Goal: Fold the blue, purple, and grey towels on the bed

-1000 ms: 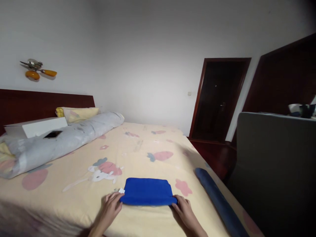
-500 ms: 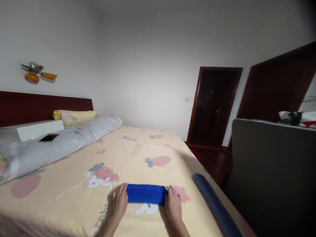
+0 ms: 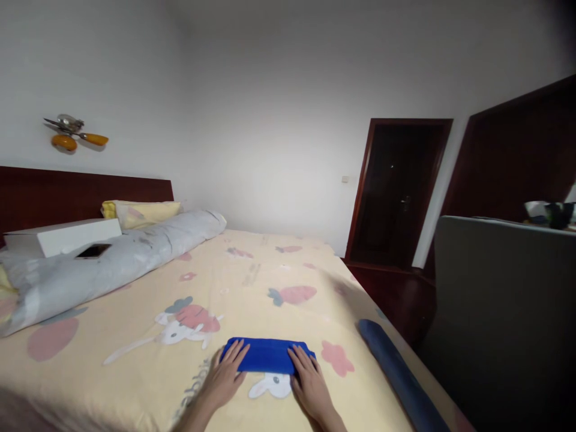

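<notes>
A bright blue folded cloth (image 3: 266,356) lies as a flat, narrow rectangle on the bed, near its front. My left hand (image 3: 228,371) rests on the cloth's left end, fingers stretched out over its top. On the right end lies my right hand (image 3: 309,379), its fingers also extended and flat on the fabric. Neither hand is closed around the cloth. Beneath is a pale yellow bed sheet (image 3: 153,384) printed with rabbits and carrots. To the right of my right hand lies a long dark blue rolled or folded piece (image 3: 400,375), close to the bed's edge.
A grey bolster-like roll (image 3: 148,243) stretches along the headboard side, with a phone (image 3: 93,251) on it. Behind it are a white box (image 3: 74,237) and a yellow pillow (image 3: 150,214). A dark grey panel (image 3: 499,312) stands right of the bed; a dark door (image 3: 400,192) is beyond.
My hands have gone from gripping the cloth's two ends to lying flat on top of it, fingers stretched. The view has shifted slightly left.
</notes>
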Demonstrator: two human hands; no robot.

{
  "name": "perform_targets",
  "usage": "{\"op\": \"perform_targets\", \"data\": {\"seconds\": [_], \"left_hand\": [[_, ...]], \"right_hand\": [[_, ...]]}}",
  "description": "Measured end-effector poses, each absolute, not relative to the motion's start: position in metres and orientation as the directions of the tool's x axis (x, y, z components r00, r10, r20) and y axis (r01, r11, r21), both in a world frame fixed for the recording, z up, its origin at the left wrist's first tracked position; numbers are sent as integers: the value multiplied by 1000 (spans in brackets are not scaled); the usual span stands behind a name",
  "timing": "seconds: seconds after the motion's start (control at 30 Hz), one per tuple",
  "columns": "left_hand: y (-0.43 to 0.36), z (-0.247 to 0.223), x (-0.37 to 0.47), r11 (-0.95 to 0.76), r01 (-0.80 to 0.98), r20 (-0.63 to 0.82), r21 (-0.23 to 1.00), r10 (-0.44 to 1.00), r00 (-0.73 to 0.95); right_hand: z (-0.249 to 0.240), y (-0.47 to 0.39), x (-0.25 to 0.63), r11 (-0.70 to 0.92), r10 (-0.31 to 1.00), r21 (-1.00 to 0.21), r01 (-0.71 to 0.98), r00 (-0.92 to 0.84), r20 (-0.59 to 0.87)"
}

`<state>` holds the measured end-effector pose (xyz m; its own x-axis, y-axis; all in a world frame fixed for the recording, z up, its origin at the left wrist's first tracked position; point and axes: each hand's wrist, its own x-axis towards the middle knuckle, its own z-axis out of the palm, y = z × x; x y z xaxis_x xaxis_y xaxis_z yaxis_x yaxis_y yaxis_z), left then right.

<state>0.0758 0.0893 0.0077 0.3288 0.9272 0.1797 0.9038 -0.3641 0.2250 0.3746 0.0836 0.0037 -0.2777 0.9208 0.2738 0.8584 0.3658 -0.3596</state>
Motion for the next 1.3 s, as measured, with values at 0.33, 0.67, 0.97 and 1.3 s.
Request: {"op": "perform_targets", "data": {"seconds": [0.33,0.67,0.97,1.3], "left_hand": [[121,7,40,-195,713,274,674,962,5],[168,15,58,147,824,186,548,938,-291],[173,16,119,-282,917,280,280,938,203],[162,13,103,-435,879,170,198,898,406]], "right_hand": [[16,127,403,320,940,-768,555,-89,328],[1,168,399,60,928,-610,790,181,326],[13,167,335,275,932,-340,899,-162,325],[13,155,343,369,923,-294,882,-310,229]]}}
